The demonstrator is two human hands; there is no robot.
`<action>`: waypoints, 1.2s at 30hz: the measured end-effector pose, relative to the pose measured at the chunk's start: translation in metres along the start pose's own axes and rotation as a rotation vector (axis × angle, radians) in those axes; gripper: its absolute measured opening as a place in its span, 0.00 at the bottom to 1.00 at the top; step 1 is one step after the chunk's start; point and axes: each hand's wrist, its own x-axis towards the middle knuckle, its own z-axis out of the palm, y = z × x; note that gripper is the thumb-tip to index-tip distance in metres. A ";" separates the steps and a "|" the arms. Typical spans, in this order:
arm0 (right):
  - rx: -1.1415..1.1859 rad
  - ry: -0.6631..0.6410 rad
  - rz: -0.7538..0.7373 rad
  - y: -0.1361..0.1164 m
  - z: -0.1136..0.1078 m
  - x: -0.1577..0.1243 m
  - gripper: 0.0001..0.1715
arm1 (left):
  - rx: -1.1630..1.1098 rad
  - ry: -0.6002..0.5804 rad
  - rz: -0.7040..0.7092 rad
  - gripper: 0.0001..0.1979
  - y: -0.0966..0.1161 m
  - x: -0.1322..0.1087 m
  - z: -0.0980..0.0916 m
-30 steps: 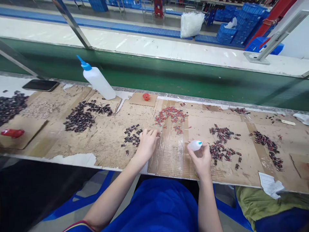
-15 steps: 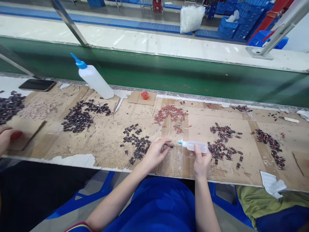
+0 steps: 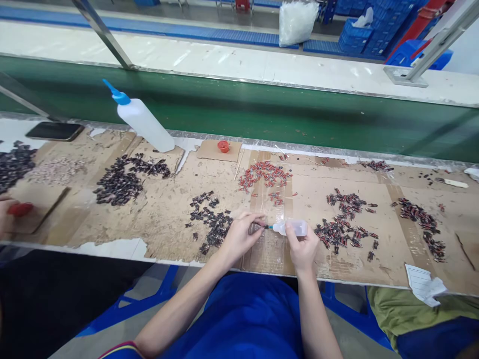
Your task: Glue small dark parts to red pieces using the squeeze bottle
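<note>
Right hand (image 3: 305, 247): closed round small squeeze bottle (image 3: 297, 228), held over cardboard (image 3: 313, 184), nozzle (image 3: 270, 227) at dark part (image 3: 264, 227) pinched by left hand (image 3: 240, 235). Judged light, soft-walled; best gripped mid-barrel, to be pressed gently.

Smooth, translucent plastic is seen in the small bottle (image 3: 296, 228) and, milkier, in the large bottle (image 3: 145, 123). The black pieces (image 3: 219, 228) are finished with a gloss. The cardboard (image 3: 164, 219) is matt and roughened, and is crossed by shiny tape (image 3: 413, 254). The post (image 3: 102, 35) is made of smooth metal, the shirt (image 3: 254, 319) of matt cloth, the crumpled sheet (image 3: 422, 284) of paper.
</note>
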 end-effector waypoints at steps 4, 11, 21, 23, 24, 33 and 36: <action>0.010 -0.014 0.004 -0.001 0.001 0.001 0.19 | 0.004 -0.002 -0.019 0.17 0.002 0.001 -0.001; 0.069 0.052 0.034 -0.002 -0.001 0.002 0.18 | 0.006 -0.013 -0.012 0.16 0.002 0.001 -0.002; 0.060 -0.017 0.031 0.001 0.001 0.002 0.19 | -0.002 -0.011 0.009 0.17 0.000 0.001 -0.001; 0.055 -0.015 0.033 0.001 0.001 0.001 0.19 | -0.001 -0.008 0.013 0.17 0.000 0.001 -0.001; 0.058 -0.011 0.035 0.001 0.001 0.001 0.19 | 0.000 -0.008 0.013 0.17 0.000 0.001 -0.001; 0.252 0.259 0.027 0.000 -0.001 0.004 0.17 | 0.043 -0.032 0.048 0.17 -0.001 0.001 -0.001; 0.287 0.310 0.001 0.003 0.001 0.005 0.22 | 0.049 -0.087 0.083 0.17 -0.002 0.007 -0.007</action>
